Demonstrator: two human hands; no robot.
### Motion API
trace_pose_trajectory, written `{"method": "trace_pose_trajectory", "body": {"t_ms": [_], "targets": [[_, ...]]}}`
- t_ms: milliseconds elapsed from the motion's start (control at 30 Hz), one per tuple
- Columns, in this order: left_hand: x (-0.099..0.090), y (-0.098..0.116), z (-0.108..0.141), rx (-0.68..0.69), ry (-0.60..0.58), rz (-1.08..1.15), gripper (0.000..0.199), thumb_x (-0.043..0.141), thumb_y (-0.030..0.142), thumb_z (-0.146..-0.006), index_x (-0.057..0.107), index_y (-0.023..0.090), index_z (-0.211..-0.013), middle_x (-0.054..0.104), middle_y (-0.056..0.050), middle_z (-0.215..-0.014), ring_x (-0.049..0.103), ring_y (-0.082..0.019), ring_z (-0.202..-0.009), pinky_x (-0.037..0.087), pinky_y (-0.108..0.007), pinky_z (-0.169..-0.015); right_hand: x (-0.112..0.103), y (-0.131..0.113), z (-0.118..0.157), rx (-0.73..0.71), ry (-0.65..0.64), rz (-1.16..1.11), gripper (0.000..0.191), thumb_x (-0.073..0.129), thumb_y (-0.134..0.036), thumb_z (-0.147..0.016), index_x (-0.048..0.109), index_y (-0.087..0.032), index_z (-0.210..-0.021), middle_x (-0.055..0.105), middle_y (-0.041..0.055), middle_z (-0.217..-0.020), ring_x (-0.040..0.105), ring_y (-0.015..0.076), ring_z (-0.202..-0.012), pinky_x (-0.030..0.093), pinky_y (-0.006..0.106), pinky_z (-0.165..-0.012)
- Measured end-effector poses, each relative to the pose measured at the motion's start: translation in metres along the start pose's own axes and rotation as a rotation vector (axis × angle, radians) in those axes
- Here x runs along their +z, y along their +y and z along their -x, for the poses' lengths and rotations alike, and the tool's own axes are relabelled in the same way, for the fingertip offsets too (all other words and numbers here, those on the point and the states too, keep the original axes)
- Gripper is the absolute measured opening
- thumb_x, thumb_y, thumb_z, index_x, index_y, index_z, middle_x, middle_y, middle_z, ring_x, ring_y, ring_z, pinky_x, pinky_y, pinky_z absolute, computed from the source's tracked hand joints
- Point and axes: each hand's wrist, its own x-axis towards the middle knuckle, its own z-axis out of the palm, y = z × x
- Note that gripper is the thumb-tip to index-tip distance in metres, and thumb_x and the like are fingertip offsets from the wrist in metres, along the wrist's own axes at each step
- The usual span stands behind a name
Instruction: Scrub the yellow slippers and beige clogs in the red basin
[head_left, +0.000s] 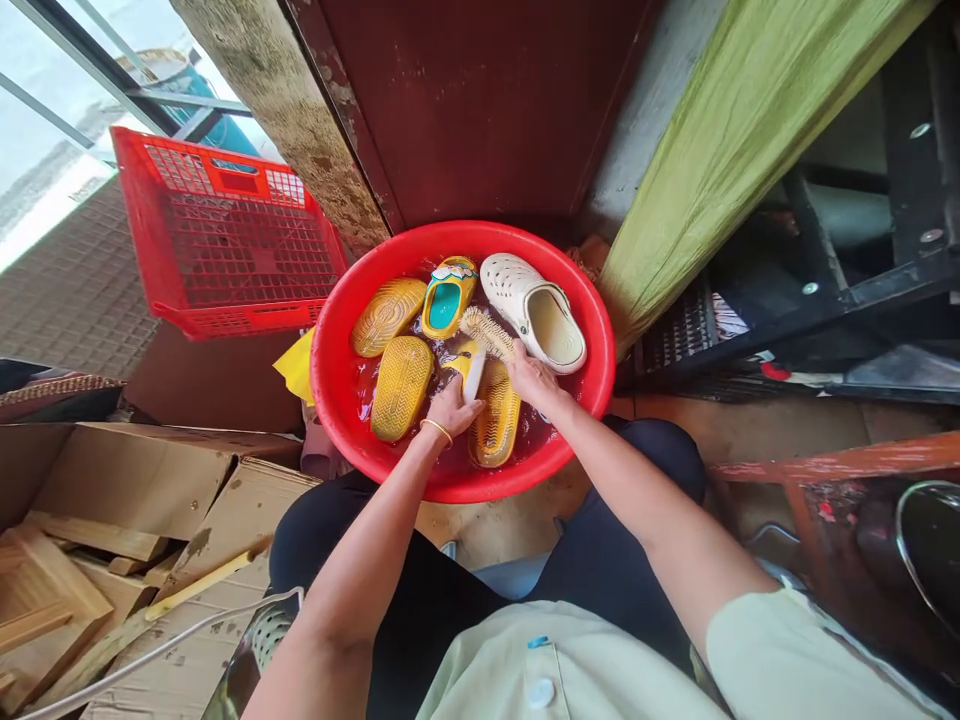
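A round red basin (330, 420) holds water and several pieces of footwear. My left hand (452, 407) is closed on a yellow and white slipper (472, 368) near the basin's middle. In my right hand (534, 380) is a scrub brush (486, 332) with pale bristles, close to the slipper's upper end. A white clog (517, 285) lies at the right side of the basin. Yellow slippers lie sole up at the left, among them one sole (402, 388). A small yellow child's slipper (446, 300) with a teal insole sits at the back, and another yellow slipper (496, 425) floats in front.
To the left stands a red plastic crate (240, 245). Cardboard boxes (142, 480) with wood pieces are at lower left. A dark red door (480, 110) is behind the basin, and a green cloth (705, 150) hangs beside a black metal rack (847, 300) at right.
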Motion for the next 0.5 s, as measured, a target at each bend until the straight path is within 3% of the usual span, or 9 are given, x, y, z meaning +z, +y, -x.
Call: {"method": "trace_pose_trajectory", "body": {"t_ms": [233, 500], "targets": [[-0.0011, 0.0019, 0.0013, 0.004, -0.022, -0.074, 0.024, 0.068, 0.037, -0.077, 0.052, 0.025, -0.091, 0.061, -0.006, -0.080, 0.064, -0.031, -0.084, 0.045, -0.040, -0.080, -0.0002, -0.0011, 0.0005, -0.014, -0.005, 0.026, 0.058, 0.031, -0.032, -0.108, 0.020, -0.003, -0.157, 0.074, 0.0244, -0.115, 0.071, 0.0326, -0.108, 0.051, 0.041, -0.091], [0.0020, 0.0020, 0.0012, 0.055, 0.061, -0.071, 0.020, 0.066, 0.029, -0.075, 0.055, 0.023, -0.091, 0.063, -0.009, -0.090, 0.063, -0.032, -0.093, 0.047, -0.041, -0.086, 0.0042, -0.0015, -0.0009, -0.015, -0.004, 0.040, 0.059, 0.030, -0.034, -0.108, 0.018, -0.003, -0.157, 0.073, 0.0252, -0.118, 0.072, 0.0313, -0.109, 0.051, 0.039, -0.092]]}}
